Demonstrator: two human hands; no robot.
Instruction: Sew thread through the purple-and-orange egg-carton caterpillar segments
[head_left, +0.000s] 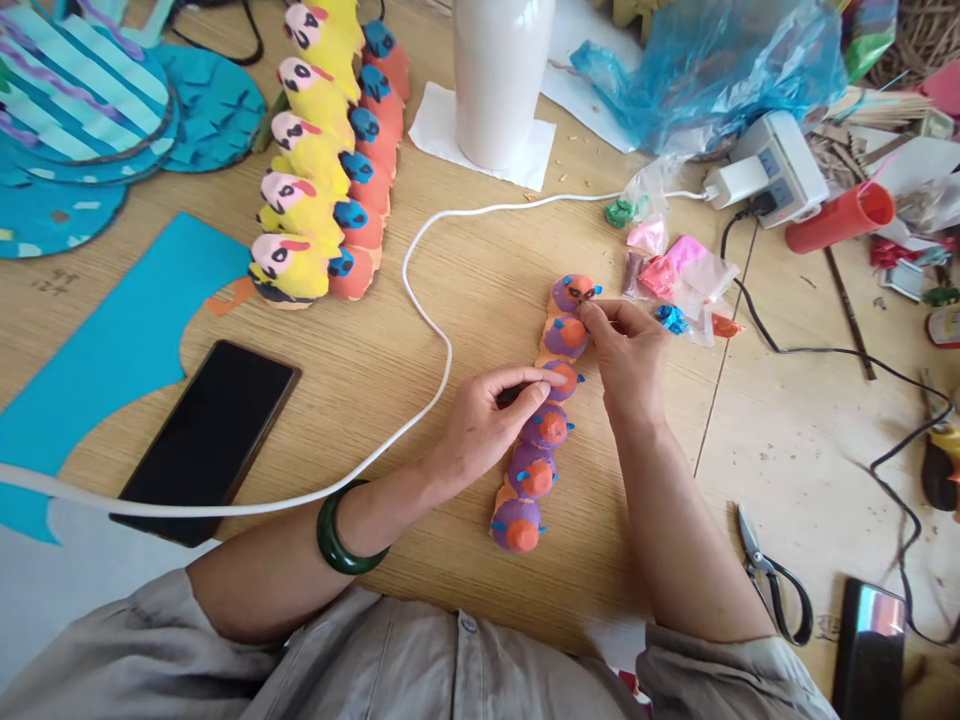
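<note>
A strip of egg-carton cups (545, 425) lies lengthwise before me, covered in purple clay with orange snouts and small blue ears. The farthest cup's orange face (577, 289) carries black marks. My right hand (628, 350) is closed in a pinch at that face; whatever sits between its fingertips is too small to name. My left hand (487, 415) has thumb and forefinger brought together at the third cup from the far end. A dark patch shows between them, possibly black clay, but I cannot make it out.
Yellow and orange cup strips (307, 150) stand at the back left. A phone (210, 440) and blue paper (127, 350) lie left. A white cable (446, 340) crosses to a power strip (780, 170). Clay packets (675, 270) and scissors (772, 575) lie right; a white cylinder (501, 80) stands behind.
</note>
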